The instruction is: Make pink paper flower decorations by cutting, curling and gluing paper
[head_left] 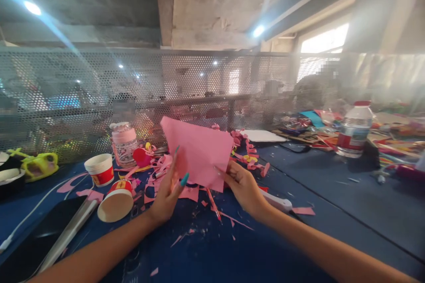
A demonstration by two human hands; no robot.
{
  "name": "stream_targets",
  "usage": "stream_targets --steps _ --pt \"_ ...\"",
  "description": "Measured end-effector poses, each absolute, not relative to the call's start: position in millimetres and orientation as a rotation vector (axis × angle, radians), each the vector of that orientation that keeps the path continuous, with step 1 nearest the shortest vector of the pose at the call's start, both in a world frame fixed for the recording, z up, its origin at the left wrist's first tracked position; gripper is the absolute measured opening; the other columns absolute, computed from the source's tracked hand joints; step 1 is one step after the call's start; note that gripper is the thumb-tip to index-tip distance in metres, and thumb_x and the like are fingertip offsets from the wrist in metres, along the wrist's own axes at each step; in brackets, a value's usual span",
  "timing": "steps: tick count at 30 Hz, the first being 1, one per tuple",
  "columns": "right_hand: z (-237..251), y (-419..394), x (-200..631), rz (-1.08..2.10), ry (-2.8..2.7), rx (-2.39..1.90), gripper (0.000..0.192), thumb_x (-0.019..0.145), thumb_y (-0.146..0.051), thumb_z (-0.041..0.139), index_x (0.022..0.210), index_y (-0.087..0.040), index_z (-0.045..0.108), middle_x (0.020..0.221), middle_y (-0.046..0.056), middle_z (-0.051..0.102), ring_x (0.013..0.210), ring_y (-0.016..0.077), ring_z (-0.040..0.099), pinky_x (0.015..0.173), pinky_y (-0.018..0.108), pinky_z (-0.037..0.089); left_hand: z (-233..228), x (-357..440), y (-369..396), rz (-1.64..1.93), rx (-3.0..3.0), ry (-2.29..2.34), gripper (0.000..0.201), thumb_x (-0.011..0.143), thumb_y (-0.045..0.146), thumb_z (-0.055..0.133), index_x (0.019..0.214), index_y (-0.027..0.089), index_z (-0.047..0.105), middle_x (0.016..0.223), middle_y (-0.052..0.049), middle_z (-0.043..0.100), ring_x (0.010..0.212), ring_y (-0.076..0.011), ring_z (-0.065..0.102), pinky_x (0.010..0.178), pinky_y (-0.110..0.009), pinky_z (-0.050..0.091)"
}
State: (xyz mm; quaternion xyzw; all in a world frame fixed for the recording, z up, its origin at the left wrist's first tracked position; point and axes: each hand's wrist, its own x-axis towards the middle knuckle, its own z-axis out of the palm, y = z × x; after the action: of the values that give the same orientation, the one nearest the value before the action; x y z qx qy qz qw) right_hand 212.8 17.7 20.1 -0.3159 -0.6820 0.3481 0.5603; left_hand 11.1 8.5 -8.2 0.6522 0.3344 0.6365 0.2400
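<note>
A sheet of pink paper (202, 152) stands tilted upright between my two hands above the blue table. My right hand (244, 188) pinches its lower right corner, thumb on the near side. At the lower left edge, my left hand (168, 196) holds the sheet lightly, with its thumb and a finger showing long teal nails; its other fingers are partly hidden. Beneath and behind the sheet lie pink paper scraps (162, 166). A pink pencil-like stick (214, 205) rests under the sheet. Near my right wrist is a white handle (277, 201), its far end hidden.
Paper cups (99, 170), one tipped over (116, 201), and a jar with a pink lid (124, 143) stand left. A black phone-like slab (43, 239) lies nearer. Rightward are a water bottle (355, 130) and piled craft materials. A perforated metal screen (83, 88) crosses behind the table.
</note>
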Motion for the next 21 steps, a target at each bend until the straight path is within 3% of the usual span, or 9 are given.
stream_targets --steps 3,5,7,8,10,12,15,19,21 --pt "16 22 218 0.722 -1.742 -0.85 0.032 0.081 -0.045 0.054 0.092 -0.016 0.063 0.084 0.006 0.066 0.075 0.0183 0.062 0.073 0.033 0.05 -2 12 13 1.803 1.684 0.933 0.061 0.076 0.04 0.064 0.132 0.025 0.044 0.138 -0.006 0.045 0.123 -0.0237 0.046 0.096 -0.033 0.044" --pt "15 22 219 0.639 -1.818 -0.937 0.033 0.083 -0.045 0.05 0.087 -0.015 0.064 0.073 0.003 0.063 0.066 0.0161 0.059 0.066 0.03 0.049 -1 10 16 1.743 1.616 0.979 0.064 0.073 0.038 0.067 0.131 0.025 0.045 0.109 -0.006 0.066 0.081 -0.0158 0.065 0.069 -0.025 0.054" --pt "15 22 219 0.565 -1.887 -1.012 0.034 0.085 -0.044 0.047 0.081 -0.015 0.063 0.064 0.002 0.059 0.06 0.0144 0.056 0.06 0.028 0.047 -2 7 18 1.663 1.582 1.06 0.063 0.069 0.035 0.071 0.127 0.023 0.049 0.079 0.0 0.069 0.046 -0.0065 0.053 0.045 -0.018 0.046" --pt "15 21 219 0.542 -1.914 -1.035 0.035 0.086 -0.043 0.045 0.08 -0.014 0.063 0.062 0.001 0.058 0.058 0.0142 0.055 0.059 0.027 0.046 -3 6 18 1.65 1.57 1.098 0.061 0.068 0.035 0.072 0.124 0.021 0.052 0.073 0.002 0.067 0.04 -0.0045 0.046 0.04 -0.017 0.042" --pt "16 19 217 0.493 -1.928 -1.037 0.032 0.088 -0.04 0.044 0.087 -0.014 0.062 0.068 0.003 0.061 0.062 0.0152 0.057 0.061 0.028 0.047 -4 4 20 1.677 1.565 1.135 0.056 0.067 0.035 0.073 0.119 0.02 0.057 0.082 0.0 0.068 0.047 -0.0061 0.052 0.045 -0.018 0.046" --pt "17 15 216 0.387 -1.926 -1.0 0.03 0.088 -0.035 0.044 0.102 -0.012 0.058 0.087 0.007 0.065 0.076 0.0172 0.06 0.071 0.03 0.048 -5 3 23 1.799 1.587 1.178 0.051 0.072 0.036 0.069 0.118 0.019 0.057 0.105 -0.005 0.065 0.079 -0.0139 0.063 0.07 -0.024 0.053" --pt "20 5 214 0.181 -2.216 -0.783 0.027 0.088 -0.029 0.047 0.109 -0.014 0.054 0.108 0.011 0.06 0.1 0.0185 0.055 0.089 0.034 0.043 -6 -1 28 2.024 1.609 1.306 0.05 0.082 0.035 0.058 0.129 0.021 0.046 0.135 -0.007 0.046 0.124 -0.0205 0.043 0.105 -0.033 0.034" --pt "24 -6 210 -0.04 -2.702 -0.601 0.026 0.091 -0.034 0.043 0.092 -0.015 0.06 0.092 0.008 0.062 0.09 0.0186 0.055 0.083 0.032 0.045 -8 -4 32 2.071 1.596 1.28 0.068 0.086 0.034 0.051 0.143 0.027 0.015 0.153 -0.004 0.008 0.138 -0.0199 0.017 0.108 -0.032 0.029" --pt "23 -6 208 -0.175 -2.707 -0.785 0.028 0.091 -0.034 0.04 0.089 -0.014 0.06 0.088 0.009 0.061 0.083 0.0199 0.056 0.077 0.033 0.046 -9 -4 33 2.036 1.586 1.269 0.073 0.086 0.034 0.051 0.144 0.025 0.007 0.153 -0.005 -0.001 0.139 -0.0187 0.01 0.109 -0.032 0.028"
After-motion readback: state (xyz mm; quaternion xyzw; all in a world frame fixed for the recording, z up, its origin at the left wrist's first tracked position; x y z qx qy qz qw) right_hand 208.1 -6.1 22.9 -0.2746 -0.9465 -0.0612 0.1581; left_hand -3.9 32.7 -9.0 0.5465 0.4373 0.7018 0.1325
